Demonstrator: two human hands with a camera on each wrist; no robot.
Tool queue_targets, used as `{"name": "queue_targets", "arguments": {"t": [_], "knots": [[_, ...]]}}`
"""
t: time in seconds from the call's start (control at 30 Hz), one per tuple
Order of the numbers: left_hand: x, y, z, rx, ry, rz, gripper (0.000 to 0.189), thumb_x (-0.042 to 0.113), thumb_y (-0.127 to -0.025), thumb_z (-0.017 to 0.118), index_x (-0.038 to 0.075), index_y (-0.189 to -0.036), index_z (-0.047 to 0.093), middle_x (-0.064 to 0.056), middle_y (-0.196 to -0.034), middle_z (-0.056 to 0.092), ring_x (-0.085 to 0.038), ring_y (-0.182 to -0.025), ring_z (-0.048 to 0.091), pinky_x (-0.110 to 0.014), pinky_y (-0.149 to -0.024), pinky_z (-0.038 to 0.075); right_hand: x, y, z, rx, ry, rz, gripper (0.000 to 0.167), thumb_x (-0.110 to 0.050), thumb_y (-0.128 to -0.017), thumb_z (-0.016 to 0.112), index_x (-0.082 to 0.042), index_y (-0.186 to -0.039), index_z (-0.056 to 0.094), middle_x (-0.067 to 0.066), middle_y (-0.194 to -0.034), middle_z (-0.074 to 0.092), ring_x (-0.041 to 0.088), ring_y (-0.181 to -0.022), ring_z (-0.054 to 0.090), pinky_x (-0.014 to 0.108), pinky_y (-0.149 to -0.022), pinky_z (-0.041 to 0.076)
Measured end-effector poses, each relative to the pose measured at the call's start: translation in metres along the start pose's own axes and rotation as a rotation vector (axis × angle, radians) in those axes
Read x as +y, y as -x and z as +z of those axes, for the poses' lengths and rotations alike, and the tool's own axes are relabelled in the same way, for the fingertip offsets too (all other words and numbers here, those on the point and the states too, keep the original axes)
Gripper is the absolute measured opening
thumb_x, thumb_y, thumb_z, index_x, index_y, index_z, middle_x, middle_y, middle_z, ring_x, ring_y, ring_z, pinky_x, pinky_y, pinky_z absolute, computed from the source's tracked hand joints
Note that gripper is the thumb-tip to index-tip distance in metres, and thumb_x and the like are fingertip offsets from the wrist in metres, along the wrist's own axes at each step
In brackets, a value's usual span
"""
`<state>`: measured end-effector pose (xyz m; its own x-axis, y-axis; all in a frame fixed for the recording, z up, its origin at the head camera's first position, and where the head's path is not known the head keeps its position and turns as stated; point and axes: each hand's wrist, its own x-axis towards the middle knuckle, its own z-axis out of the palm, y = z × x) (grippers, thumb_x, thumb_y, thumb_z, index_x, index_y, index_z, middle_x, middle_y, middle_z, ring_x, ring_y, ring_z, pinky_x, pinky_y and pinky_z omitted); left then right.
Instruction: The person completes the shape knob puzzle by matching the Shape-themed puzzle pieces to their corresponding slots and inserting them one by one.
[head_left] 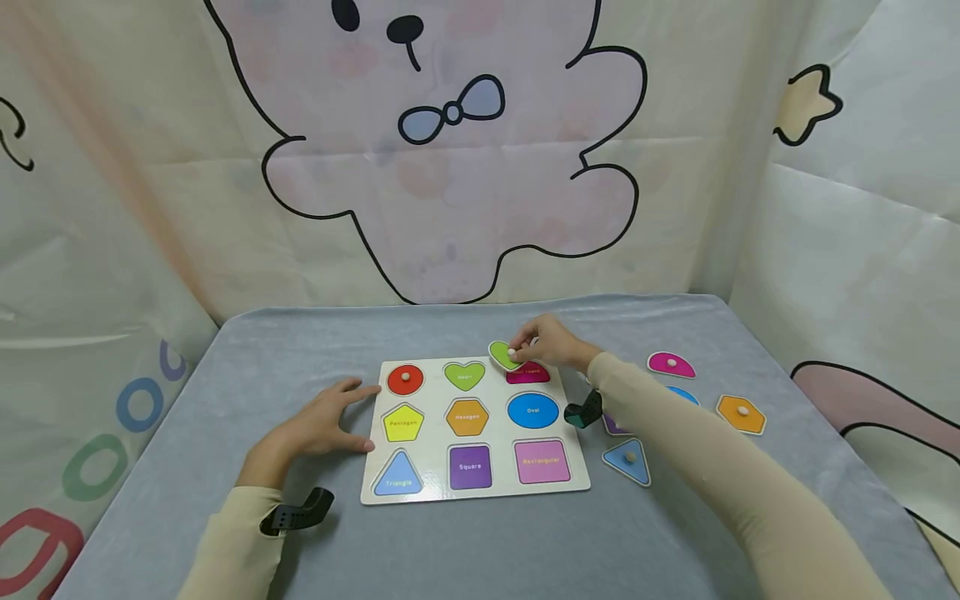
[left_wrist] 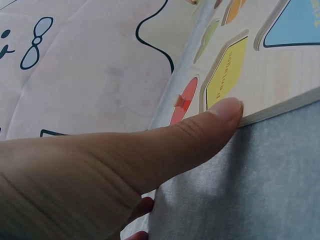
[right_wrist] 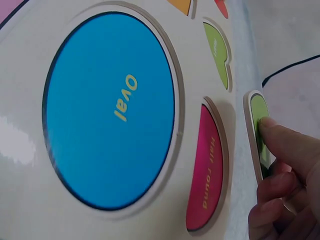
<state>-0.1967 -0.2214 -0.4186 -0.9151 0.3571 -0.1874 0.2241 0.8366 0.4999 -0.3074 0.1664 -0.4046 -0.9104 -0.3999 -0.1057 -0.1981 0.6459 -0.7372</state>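
A white shape puzzle board (head_left: 435, 483) lies on the table, with labelled recesses for several shapes. My right hand (head_left: 553, 342) pinches a green heart puzzle piece (head_left: 501, 356) by its knob, above the board's far right corner near the half round recess (right_wrist: 206, 175). In the right wrist view the piece (right_wrist: 259, 131) is seen nearly edge-on. My left hand (head_left: 322, 421) rests at the board's left edge, thumb (left_wrist: 220, 117) touching the rim beside the yellow pentagon recess (left_wrist: 227, 72). A red circle piece (head_left: 406, 380) with a knob sits in its recess. The heart recess (head_left: 464, 376) shows its printed bottom.
Right of the board lie loose pieces: a pink half round (head_left: 671, 364), an orange hexagon (head_left: 741, 414), a blue triangle (head_left: 627, 462), and a blue piece (head_left: 684, 395) and a purple piece (head_left: 615, 427), both partly hidden by my right arm. Grey cloth (head_left: 465, 550) covers the table.
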Motion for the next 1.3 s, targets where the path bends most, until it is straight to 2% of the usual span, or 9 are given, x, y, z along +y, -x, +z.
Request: {"name": "queue_targets", "arguments": {"t": [0.3, 0.63, 0.8, 0.9, 1.07, 1.3], "knots": [[0.000, -0.003, 0.004, 0.002, 0.000, -0.011, 0.093, 0.038, -0.073, 0.090, 0.014, -0.152, 0.047, -0.029, -0.159, 0.032, -0.055, -0.144, 0.031, -0.072, -0.112, 0.032, -0.006, -0.004, 0.018, -0.023, 0.002, 0.005, 0.010, -0.011, -0.089, 0.077, -0.005, -0.097, 0.079, 0.002, -0.081, 0.061, 0.018, -0.088, 0.053, 0.023, -0.067, 0.046], [0.000, -0.001, 0.001, 0.004, 0.006, -0.013, 0.092, 0.036, -0.073, 0.090, 0.015, -0.152, 0.047, -0.029, -0.160, 0.031, -0.055, -0.144, 0.031, -0.072, -0.111, 0.033, -0.022, -0.014, 0.038, -0.066, -0.005, -0.051, 0.011, -0.012, -0.088, 0.079, -0.006, -0.096, 0.080, 0.000, -0.078, 0.062, 0.016, -0.085, 0.054, 0.022, -0.066, 0.044], [0.001, 0.000, 0.002, 0.003, 0.004, -0.024, 0.093, 0.036, -0.072, 0.091, 0.014, -0.152, 0.047, -0.029, -0.159, 0.032, -0.055, -0.143, 0.031, -0.073, -0.111, 0.034, -0.028, -0.016, 0.048, -0.085, -0.023, -0.046, 0.012, -0.013, -0.088, 0.079, -0.006, -0.098, 0.079, -0.001, -0.076, 0.057, 0.015, -0.080, 0.053, 0.021, -0.059, 0.041], [0.002, 0.001, 0.001, 0.006, 0.006, -0.026, 0.094, 0.036, -0.072, 0.091, 0.014, -0.152, 0.047, -0.030, -0.159, 0.031, -0.056, -0.143, 0.030, -0.073, -0.111, 0.034, -0.032, -0.017, 0.053, -0.083, -0.034, -0.054, 0.012, -0.012, -0.088, 0.078, -0.005, -0.098, 0.079, -0.001, -0.076, 0.056, 0.015, -0.078, 0.051, 0.021, -0.056, 0.038], [0.001, 0.002, 0.000, 0.012, -0.002, -0.022, 0.094, 0.037, -0.071, 0.091, 0.014, -0.152, 0.047, -0.030, -0.159, 0.031, -0.056, -0.143, 0.030, -0.073, -0.110, 0.034, -0.038, -0.020, 0.058, -0.073, -0.046, -0.078, 0.011, -0.010, -0.087, 0.079, -0.004, -0.097, 0.079, -0.002, -0.073, 0.056, 0.014, -0.077, 0.051, 0.020, -0.059, 0.039], [0.000, 0.000, 0.002, 0.013, 0.000, -0.030, 0.094, 0.037, -0.071, 0.091, 0.015, -0.152, 0.047, -0.029, -0.159, 0.032, -0.055, -0.143, 0.030, -0.073, -0.110, 0.033, -0.035, -0.022, 0.063, -0.069, -0.055, -0.039, 0.009, -0.009, -0.087, 0.079, -0.004, -0.093, 0.078, 0.001, -0.074, 0.055, 0.015, -0.077, 0.051, 0.020, -0.059, 0.040]]}}
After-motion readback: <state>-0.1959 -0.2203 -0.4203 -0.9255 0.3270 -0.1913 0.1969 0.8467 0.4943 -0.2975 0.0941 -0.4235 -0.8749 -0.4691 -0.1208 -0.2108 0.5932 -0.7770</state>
